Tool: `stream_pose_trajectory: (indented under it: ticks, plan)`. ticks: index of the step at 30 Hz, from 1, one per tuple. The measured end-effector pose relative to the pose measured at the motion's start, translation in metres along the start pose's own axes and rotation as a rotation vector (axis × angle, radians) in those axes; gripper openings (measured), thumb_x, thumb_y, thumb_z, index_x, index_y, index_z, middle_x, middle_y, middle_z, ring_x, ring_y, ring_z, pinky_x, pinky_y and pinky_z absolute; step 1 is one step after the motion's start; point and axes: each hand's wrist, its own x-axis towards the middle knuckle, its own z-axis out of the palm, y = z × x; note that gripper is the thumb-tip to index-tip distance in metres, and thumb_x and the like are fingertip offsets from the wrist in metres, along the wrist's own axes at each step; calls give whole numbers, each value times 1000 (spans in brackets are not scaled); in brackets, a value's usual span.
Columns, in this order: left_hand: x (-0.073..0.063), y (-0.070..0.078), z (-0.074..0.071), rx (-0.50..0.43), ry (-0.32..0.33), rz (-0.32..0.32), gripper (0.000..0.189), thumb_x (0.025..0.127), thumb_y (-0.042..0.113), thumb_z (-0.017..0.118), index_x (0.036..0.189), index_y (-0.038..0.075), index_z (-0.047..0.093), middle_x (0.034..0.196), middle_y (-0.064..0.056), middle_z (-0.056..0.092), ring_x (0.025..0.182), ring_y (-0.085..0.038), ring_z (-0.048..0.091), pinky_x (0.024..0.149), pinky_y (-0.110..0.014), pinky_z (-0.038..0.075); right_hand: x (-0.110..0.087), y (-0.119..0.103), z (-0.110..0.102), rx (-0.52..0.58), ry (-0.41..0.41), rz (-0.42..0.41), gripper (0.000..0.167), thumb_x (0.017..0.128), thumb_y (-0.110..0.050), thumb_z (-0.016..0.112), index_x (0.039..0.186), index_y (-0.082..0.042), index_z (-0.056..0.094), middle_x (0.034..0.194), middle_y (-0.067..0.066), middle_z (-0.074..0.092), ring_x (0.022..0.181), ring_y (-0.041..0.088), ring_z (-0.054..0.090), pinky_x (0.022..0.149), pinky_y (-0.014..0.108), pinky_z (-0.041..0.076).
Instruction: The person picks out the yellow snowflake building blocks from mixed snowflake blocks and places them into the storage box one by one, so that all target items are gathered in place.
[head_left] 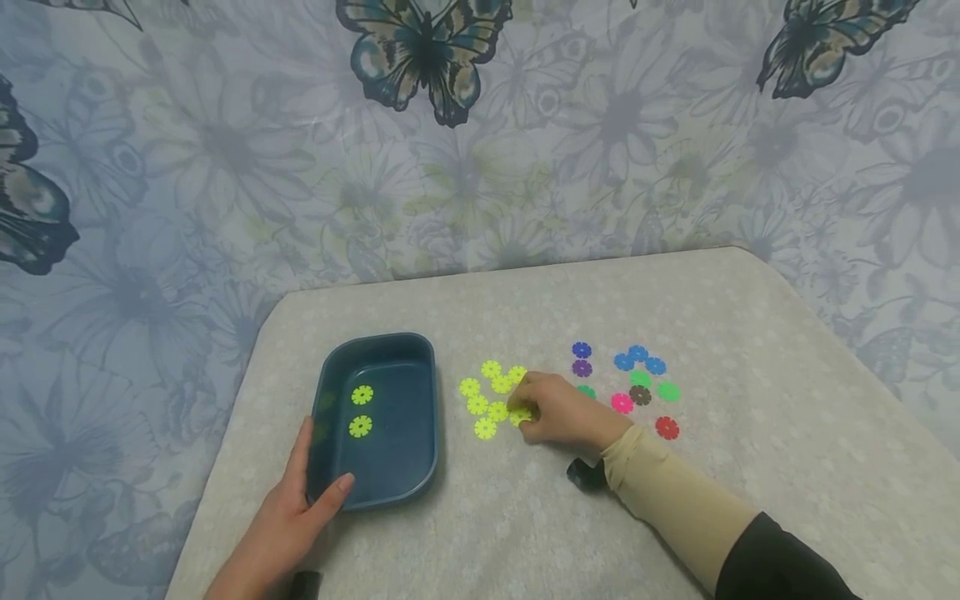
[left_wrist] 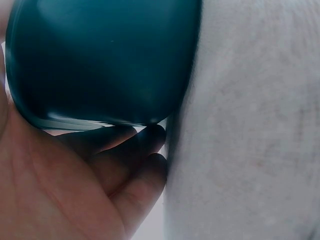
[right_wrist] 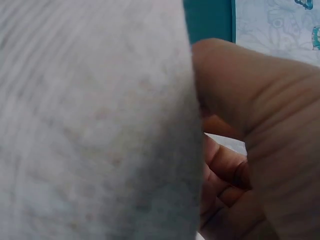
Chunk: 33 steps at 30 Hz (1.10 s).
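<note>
My left hand [head_left: 281, 517] grips a dark teal plastic tray [head_left: 386, 492] at its near left corner, the thumb over the rim. In the left wrist view, fingers [left_wrist: 140, 185] curl against the tray's outer wall. Two yellow notched discs, like interlocking building discs [head_left: 362, 395], lie inside it. Right of the tray is a cluster of several more yellow discs [head_left: 477, 405] on the table. At that cluster's right edge my right hand [head_left: 558, 412] pinches a yellow disc [head_left: 518, 417], partly covered by its fingertips. The right wrist view shows bent thumb and fingers [right_wrist: 227, 165]; no disc is visible there.
Beyond the right hand lie purple discs [head_left: 582, 367], blue discs [head_left: 638, 354], green discs [head_left: 668, 392], a pink disc [head_left: 622, 403], a brown disc [head_left: 640, 395] and a red disc [head_left: 667, 428]. The cloth-covered table [head_left: 510, 533] meets a butterfly-patterned wall [head_left: 465, 183].
</note>
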Motion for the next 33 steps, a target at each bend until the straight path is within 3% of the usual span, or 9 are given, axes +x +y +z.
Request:
stream_pose_trajectory:
  ticks: [4,8,14,18,26,33]
  plan:
    - [0,1,0,4,-7,-13,111,98,64,57,161,26,-27,171,-23,-4,153,-55,14,115,-76,19,3,1,-9,20,-19,2,31,78,-7,76,108,-11,79,99,-5,67,84,10,58,74,25,54]
    - [0,2,-1,2,-10,-16,112,98,64,57,160,25,-28,171,-23,-6,153,-55,13,115,-76,19,8,0,-35,117,-12,44,29,82,-7,74,110,-12,78,105,-3,71,88,14,62,78,30,55]
    - [1,4,-2,-3,-27,-39,112,98,66,56,159,27,-30,171,-22,-9,154,-54,11,116,-76,18,14,10,-74,350,96,89,26,88,-7,73,113,-10,78,111,5,75,89,21,65,78,35,57]
    - [0,4,-1,2,-34,-45,112,98,66,56,159,27,-30,171,-22,-8,154,-53,11,117,-75,18,12,19,-90,446,156,129,22,90,-11,75,111,-14,79,115,4,76,100,21,71,85,37,59]
    - [0,3,0,-7,-29,-34,111,98,65,56,159,27,-29,171,-23,-6,154,-53,12,117,-75,19,9,38,-104,457,218,205,21,93,-14,75,113,-12,78,117,7,75,107,24,70,92,40,58]
    - [1,0,0,-2,-35,-41,112,97,67,56,159,28,-30,172,-22,-7,154,-53,12,117,-74,18,6,46,-100,478,163,253,18,91,-12,75,109,-10,80,119,8,75,113,26,69,95,43,58]
